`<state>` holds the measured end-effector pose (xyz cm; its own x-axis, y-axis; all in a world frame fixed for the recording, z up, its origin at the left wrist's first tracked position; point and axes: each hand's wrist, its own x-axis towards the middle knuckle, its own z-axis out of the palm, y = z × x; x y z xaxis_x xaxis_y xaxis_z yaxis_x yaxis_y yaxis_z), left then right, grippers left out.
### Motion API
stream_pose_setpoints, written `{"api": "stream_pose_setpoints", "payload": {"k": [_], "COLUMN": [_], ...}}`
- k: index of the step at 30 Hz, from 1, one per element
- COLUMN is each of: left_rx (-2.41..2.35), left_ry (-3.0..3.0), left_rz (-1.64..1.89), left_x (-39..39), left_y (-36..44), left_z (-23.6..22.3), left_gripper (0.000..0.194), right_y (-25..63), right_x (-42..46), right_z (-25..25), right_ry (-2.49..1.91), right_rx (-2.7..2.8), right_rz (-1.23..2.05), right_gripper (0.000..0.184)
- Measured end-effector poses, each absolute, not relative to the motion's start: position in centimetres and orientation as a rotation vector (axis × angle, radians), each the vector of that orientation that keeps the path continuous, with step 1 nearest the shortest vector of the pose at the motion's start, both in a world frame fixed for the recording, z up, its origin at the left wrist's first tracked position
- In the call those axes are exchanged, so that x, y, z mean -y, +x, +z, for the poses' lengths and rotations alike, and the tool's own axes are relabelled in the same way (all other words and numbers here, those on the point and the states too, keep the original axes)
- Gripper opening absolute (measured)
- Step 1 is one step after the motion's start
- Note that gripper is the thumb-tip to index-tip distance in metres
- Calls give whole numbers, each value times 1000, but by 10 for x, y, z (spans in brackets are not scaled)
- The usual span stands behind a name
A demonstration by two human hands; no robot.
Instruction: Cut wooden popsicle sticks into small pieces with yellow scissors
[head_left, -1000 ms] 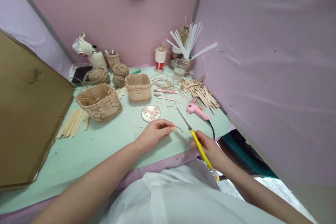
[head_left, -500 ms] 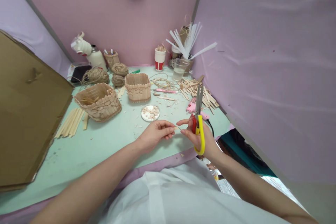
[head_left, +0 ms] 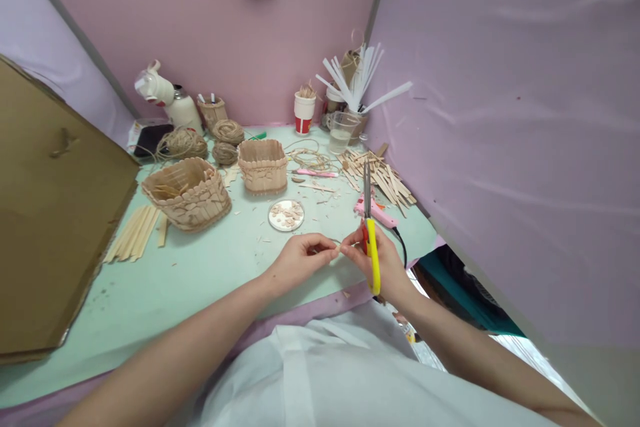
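My left hand (head_left: 305,259) is closed in a pinch on a small pale piece of wood (head_left: 339,248), mostly hidden by the fingertips. Close against it, the thumb and forefinger of my right hand (head_left: 383,263) meet at the same piece. Yellow-and-red-handled scissors (head_left: 372,247) hang on my right hand, their blades pointing up and away from me. Just beyond my hands lies a round white dish (head_left: 286,225) with small wood chips in it. A pink glue gun (head_left: 379,212) rests behind the scissors.
Two wooden-stick baskets (head_left: 200,207) stand at the left and centre, with twine balls (head_left: 183,143) behind. Loose sticks (head_left: 387,177) are heaped at the right, near a clear cup of liquid (head_left: 341,137). A cardboard sheet (head_left: 55,213) blocks the left side.
My right hand has turned, swinging the scissors to the left and closing the blades further. My fingertips have come together around the small piece.
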<state>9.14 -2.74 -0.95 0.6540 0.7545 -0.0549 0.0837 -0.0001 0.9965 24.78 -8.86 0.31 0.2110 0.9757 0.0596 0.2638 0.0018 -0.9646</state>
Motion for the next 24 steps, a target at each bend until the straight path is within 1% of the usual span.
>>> {"api": "stream_pose_setpoints", "payload": {"k": [5,8,13,16,20,24], "left_rx": [-688,-712,-711,-684,-639,-615], "left_ry": [1333,1239,1137,1120,1099,1053], "left_rz": [588,637,778,853,884,886], "left_x": [26,24,22,22,21,21], "left_y": [90,91,92,92,92,93], "left_z": [-11,-12,-12,-12,-12,-14], "left_gripper": [19,19,19,14,8,13], "right_y": [253,257,259,258,256,255], "right_x": [88,93,105,110,113,113], "right_z": [-2,-2,-2,-4,-3,-2], "right_ry": [-1542,-1629,-1794,-1957,-2060,-2076], "right_rx": [1243,1306,1603,1733,1828,1871], "right_rz": [899,853,702,613,542,510], "right_gripper": [21,18,22,23,29,31]}}
